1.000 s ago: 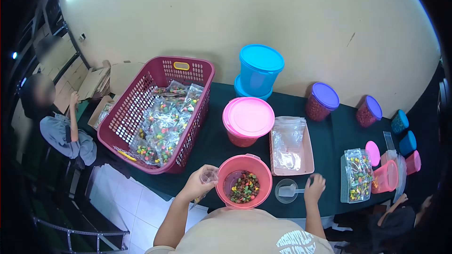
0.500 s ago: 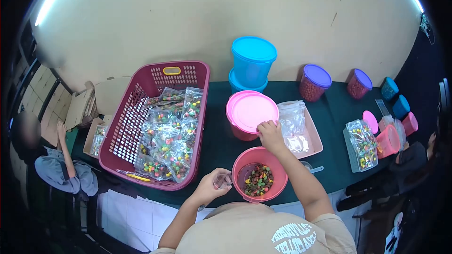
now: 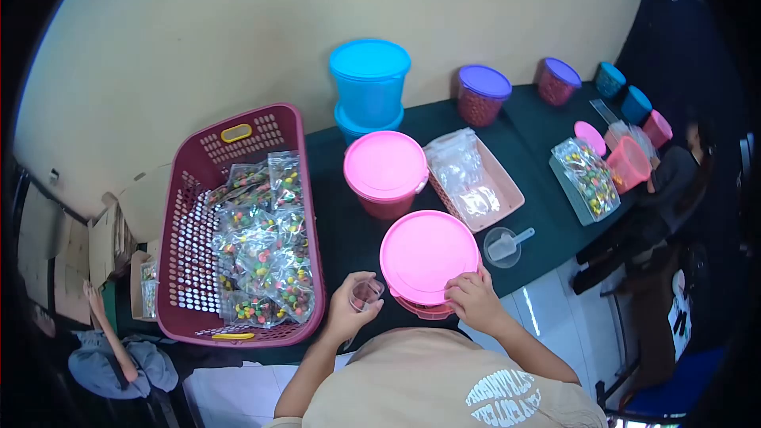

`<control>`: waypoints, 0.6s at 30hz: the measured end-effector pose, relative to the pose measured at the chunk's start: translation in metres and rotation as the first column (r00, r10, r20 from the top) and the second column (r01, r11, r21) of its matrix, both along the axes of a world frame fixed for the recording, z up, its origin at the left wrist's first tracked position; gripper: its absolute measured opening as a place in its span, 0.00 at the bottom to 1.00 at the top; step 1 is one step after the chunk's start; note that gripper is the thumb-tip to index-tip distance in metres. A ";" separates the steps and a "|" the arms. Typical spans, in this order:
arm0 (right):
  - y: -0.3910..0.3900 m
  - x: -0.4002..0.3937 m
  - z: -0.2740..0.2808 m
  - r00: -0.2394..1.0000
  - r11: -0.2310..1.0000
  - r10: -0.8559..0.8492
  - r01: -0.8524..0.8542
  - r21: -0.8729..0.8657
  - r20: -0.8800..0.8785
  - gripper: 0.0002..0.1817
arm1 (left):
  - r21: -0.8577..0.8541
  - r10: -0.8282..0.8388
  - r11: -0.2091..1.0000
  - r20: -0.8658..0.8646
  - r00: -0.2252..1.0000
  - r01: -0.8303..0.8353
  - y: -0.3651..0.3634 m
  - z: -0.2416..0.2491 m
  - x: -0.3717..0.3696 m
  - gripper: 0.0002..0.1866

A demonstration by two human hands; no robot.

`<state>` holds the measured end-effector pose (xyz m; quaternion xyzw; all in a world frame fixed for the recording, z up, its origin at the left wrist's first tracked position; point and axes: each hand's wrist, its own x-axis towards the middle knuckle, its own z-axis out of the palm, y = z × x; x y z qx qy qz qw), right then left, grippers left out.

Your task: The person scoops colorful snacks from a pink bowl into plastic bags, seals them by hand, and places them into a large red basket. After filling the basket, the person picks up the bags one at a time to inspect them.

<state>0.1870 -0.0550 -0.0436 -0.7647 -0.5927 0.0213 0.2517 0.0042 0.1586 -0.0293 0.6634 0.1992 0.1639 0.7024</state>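
My left hand (image 3: 353, 303) has its fingers wrapped round a small clear plastic cup (image 3: 366, 296), just left of the near bucket. At the front edge of the table, a round pink lid (image 3: 430, 255) covers the top of the pink bucket (image 3: 428, 313), whose rim shows below the lid's near edge. My right hand (image 3: 474, 301) grips the lid at its lower right edge, thumb and fingers at the rim. The bucket's contents are hidden under the lid. Directly behind stands another pink tub (image 3: 388, 204) with its own pink lid (image 3: 386, 165).
A maroon basket (image 3: 309, 269) of candy packets stands left. Stacked blue tubs (image 3: 369, 83) and purple-lidded tubs (image 3: 484, 83) line the wall. Right of the pink tubs are a tray (image 3: 507, 198) of clear bags and a bowl with a scoop (image 3: 502, 249). People work at both sides.
My right hand has come from the back tub to the near bucket, which a pink lid now covers. The view has turned right; my left hand still holds the cup.
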 end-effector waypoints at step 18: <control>-0.019 0.004 -0.011 0.998 0.994 -0.038 0.033 -0.107 -0.047 0.09 | 0.327 0.021 0.944 0.075 0.997 -0.044 -0.006 0.013 0.020 0.30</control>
